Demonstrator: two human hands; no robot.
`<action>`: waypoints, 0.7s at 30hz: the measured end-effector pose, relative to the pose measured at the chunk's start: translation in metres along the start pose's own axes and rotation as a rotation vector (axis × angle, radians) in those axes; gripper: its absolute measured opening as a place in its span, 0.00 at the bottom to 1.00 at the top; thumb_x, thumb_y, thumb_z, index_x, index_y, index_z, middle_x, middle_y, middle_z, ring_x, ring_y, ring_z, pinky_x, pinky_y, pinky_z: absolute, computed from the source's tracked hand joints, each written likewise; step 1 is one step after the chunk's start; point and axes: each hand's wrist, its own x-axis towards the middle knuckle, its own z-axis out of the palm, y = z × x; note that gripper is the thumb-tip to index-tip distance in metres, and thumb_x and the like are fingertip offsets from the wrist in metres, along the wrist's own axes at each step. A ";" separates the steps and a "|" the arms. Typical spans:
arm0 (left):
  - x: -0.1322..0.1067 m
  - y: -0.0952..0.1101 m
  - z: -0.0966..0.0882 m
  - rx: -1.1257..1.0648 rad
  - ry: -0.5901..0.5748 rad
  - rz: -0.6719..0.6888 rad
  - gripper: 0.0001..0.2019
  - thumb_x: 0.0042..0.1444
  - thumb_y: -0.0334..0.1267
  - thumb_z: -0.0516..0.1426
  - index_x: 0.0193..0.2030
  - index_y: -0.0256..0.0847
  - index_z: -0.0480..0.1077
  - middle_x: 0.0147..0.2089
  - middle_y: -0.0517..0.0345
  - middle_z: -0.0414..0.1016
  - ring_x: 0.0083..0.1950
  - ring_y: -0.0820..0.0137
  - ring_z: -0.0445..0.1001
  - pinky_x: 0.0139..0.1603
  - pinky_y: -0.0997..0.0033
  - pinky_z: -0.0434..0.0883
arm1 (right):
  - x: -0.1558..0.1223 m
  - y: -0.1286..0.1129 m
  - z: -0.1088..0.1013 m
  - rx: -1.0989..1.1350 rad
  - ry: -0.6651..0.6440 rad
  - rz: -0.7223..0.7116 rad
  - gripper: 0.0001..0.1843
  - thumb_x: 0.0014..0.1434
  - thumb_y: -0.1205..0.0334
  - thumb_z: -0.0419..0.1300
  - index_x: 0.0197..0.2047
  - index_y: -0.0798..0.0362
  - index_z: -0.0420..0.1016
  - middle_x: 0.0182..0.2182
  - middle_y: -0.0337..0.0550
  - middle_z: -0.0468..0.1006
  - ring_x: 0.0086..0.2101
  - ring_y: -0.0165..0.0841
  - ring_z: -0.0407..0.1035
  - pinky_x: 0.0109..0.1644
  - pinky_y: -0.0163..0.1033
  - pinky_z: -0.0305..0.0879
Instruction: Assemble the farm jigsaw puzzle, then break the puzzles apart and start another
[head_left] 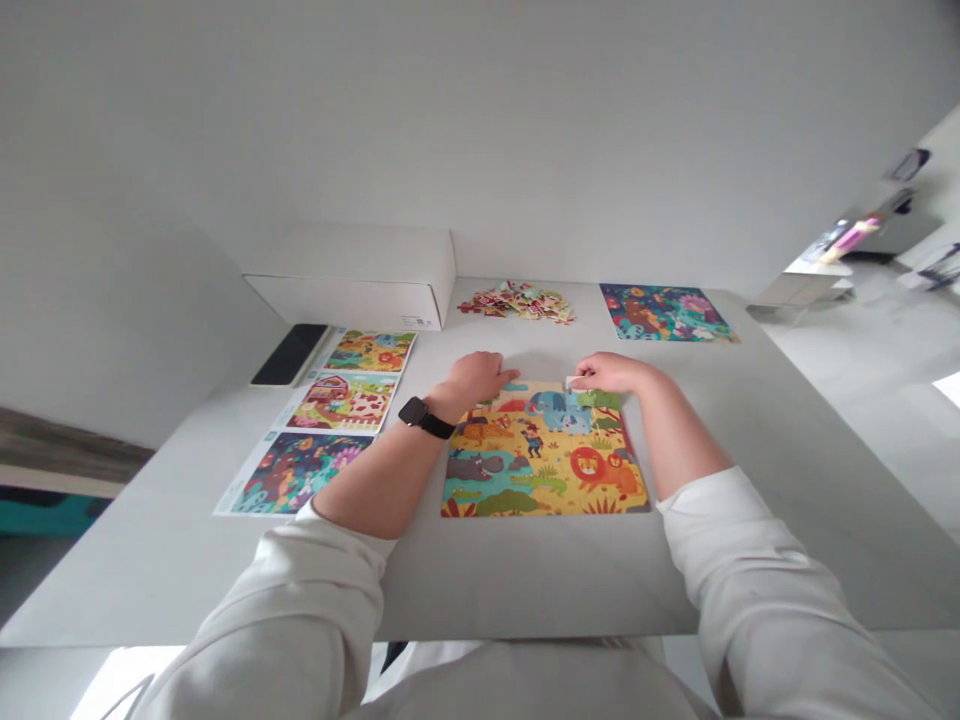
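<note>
An animal jigsaw puzzle (547, 470) with lions, elephants and a hippo lies on the table in front of me, nearly a full rectangle. At its upper right edge my right hand (609, 372) pinches a pale puzzle piece (574, 383) between thumb and fingers. My left hand (480, 378), with a black watch on its wrist, rests at the upper left corner of the puzzle. Its fingers are curled and the thumb points right; whatever lies under them is hidden.
Behind the puzzle is a heap of loose pieces (521, 300). A finished-looking dark blue puzzle (667, 313) lies at the back right. On the left are a sheet of three reference pictures (341, 400), a phone (291, 355) and a white box (345, 295) by the wall.
</note>
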 end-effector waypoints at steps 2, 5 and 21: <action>0.000 0.001 -0.003 -0.037 -0.005 0.004 0.28 0.71 0.62 0.52 0.48 0.39 0.81 0.43 0.42 0.85 0.44 0.57 0.82 0.40 0.66 0.69 | 0.001 0.003 0.000 0.036 0.044 -0.030 0.24 0.59 0.37 0.64 0.34 0.51 0.80 0.29 0.39 0.80 0.31 0.33 0.68 0.35 0.37 0.58; 0.000 0.001 -0.009 -0.079 0.003 0.049 0.25 0.70 0.61 0.55 0.40 0.42 0.81 0.38 0.46 0.84 0.39 0.60 0.80 0.36 0.67 0.64 | 0.004 0.005 0.006 0.080 0.128 -0.046 0.23 0.60 0.37 0.63 0.35 0.50 0.80 0.29 0.40 0.80 0.31 0.34 0.68 0.37 0.38 0.58; -0.020 0.028 -0.028 -0.195 -0.089 0.306 0.17 0.70 0.51 0.56 0.38 0.42 0.78 0.33 0.55 0.78 0.34 0.67 0.74 0.36 0.68 0.63 | -0.014 -0.012 0.011 0.075 0.317 -0.102 0.18 0.67 0.45 0.63 0.40 0.51 0.84 0.33 0.42 0.82 0.34 0.35 0.73 0.41 0.38 0.66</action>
